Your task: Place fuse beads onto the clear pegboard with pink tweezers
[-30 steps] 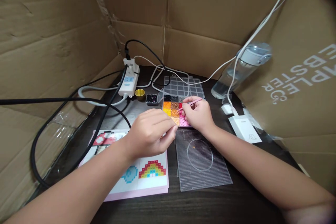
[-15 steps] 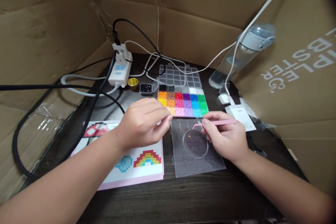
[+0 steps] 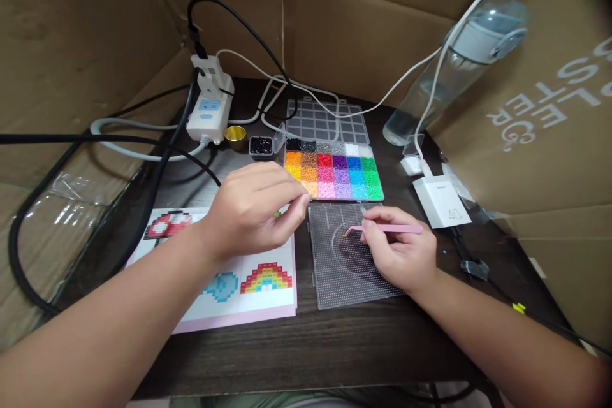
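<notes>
1. I had my right hand point(image 3: 401, 247) clamped on pink tweezers point(image 3: 401, 228), their bent tip at a small orange bead point(image 3: 344, 236) within the circle of the clear pegboard point(image 3: 329, 290).
2. My left hand point(image 3: 258, 210) had thumb and finger drawn together by the bead case point(image 3: 347, 198); I couldn't tell whether they touched its corner.
3. The pattern sheet point(image 3: 229, 309) lay left of the pegboard, partly beneath my left hand.

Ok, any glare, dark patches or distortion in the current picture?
Head view: glare on the clear tape at left; pale sheen on the table beyond the left hand; black top-right corner; bottle leaning outward, perhaps lens stretch; individual beads too small to judge for focus.
</notes>
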Available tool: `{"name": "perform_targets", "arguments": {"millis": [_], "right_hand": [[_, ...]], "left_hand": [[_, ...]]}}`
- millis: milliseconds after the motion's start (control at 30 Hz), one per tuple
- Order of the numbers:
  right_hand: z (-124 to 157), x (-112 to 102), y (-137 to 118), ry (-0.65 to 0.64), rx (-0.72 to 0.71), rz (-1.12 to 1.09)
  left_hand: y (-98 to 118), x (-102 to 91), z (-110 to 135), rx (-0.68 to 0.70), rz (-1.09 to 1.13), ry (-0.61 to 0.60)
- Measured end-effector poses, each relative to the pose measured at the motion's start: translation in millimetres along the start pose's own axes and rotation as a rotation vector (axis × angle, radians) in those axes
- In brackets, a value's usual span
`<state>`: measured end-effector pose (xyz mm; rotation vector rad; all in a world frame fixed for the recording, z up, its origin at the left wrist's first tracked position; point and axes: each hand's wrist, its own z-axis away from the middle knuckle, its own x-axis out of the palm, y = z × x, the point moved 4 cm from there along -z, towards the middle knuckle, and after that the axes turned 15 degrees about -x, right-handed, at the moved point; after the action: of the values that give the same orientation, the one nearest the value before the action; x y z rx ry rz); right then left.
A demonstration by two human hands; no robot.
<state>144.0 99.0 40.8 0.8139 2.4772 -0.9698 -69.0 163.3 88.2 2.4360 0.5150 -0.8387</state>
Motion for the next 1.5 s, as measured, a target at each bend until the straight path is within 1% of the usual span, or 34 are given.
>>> {"name": "perform_targets", "arguments": {"millis": [367, 833, 1167, 1500], "right_hand": [[-2.8, 0.0, -6.4, -0.004, -0.116, 0.040], [-2.4, 1.0, -6.0, -0.024, -0.152, 0.063], [-1.9, 0.6, -10.7, -0.028, -0.231, 0.094], [-0.2, 0.4, -12.8, -0.033, -0.270, 0.137]], "left_hand": [[1.2, 1.3, -0.4, 0.006, 0.012, 0.001], [2.0, -0.4, -1.2, 0.002, -0.007, -0.003], [1.7, 0.8, -0.2, -0.002, -0.022, -0.002], [-0.4, 1.6, -0.9, -0.047, -0.020, -0.033]]}}
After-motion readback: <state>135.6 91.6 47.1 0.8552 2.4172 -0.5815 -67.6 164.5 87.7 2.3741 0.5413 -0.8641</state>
